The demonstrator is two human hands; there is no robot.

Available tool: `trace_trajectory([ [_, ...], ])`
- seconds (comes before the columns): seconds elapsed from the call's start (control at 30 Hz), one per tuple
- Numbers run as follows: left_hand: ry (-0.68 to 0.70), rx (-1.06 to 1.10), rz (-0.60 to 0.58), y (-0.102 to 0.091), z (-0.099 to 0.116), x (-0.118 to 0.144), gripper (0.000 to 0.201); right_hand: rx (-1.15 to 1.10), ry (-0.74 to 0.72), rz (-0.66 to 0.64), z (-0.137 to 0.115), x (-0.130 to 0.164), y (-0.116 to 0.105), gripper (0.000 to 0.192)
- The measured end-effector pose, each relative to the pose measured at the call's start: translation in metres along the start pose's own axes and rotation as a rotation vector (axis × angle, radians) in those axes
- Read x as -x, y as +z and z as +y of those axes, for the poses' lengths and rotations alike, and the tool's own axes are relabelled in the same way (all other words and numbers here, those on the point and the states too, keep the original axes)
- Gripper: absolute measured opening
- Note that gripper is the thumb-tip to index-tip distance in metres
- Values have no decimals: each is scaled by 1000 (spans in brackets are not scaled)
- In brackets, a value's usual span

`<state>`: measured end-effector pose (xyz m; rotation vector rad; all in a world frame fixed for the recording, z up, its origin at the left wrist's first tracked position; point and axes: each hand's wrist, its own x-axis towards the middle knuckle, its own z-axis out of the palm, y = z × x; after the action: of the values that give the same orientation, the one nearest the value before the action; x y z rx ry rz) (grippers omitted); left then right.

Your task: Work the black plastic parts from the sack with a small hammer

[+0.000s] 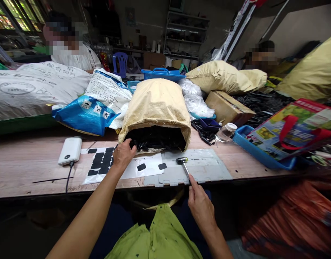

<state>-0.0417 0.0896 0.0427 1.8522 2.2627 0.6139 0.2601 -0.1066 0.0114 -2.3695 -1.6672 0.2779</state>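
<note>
Nearest to you, a crumpled lime-green cloth (160, 233) is lying in your lap below the edge of the wooden tabletop (25, 169). Going from the left, a white rectangular power bank (70, 150) is resting on that tabletop with its dark cable trailing towards you. Just beside it, a white backing sheet (127, 169) is carrying rows of black rounded adhesive pads (102, 161), with two more pads sitting apart further right. Your left hand (123, 154) is reaching over this sheet, fingers loosely curled and pressing at the open mouth of a tan woven sack (156, 108) that is lying on its side and showing black plastic parts (156, 138) inside; whether those fingers are pinching a part, you cannot tell. To the right, a grey flat mat (205, 167) with a notched edge is lying on the tabletop. Your right hand (200, 207) is closing around the handle end of a small metal-headed hammer (183, 164), whose head is resting on the grey mat. Further right, a clear plastic jar (226, 132) is lying tilted beside a blue plastic tray (262, 154).
</note>
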Motion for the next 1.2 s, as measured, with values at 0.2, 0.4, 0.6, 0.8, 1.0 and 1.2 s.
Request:
trace_trajectory([
  [0.2,3,-33,50,2,-11,8,30,-3,-1,-3,1,0,0,53],
  [0.4,-9,36,153,6,-34,29,33,-10,1,-4,0,0,0,53],
  [0.6,-71,147,199,12,-44,59,37,-16,14,-12,-1,-1,-1,54],
  [0.8,-141,157,157,-1,-40,107,39,-25,-21,15,-1,0,-2,53],
  [1.0,256,320,-21,7,-9,120,28,-38,-8,11,-1,0,-3,52],
  [1.2,490,322,-184,31,3,90,20,-64,-3,-1,-2,2,-3,52],
])
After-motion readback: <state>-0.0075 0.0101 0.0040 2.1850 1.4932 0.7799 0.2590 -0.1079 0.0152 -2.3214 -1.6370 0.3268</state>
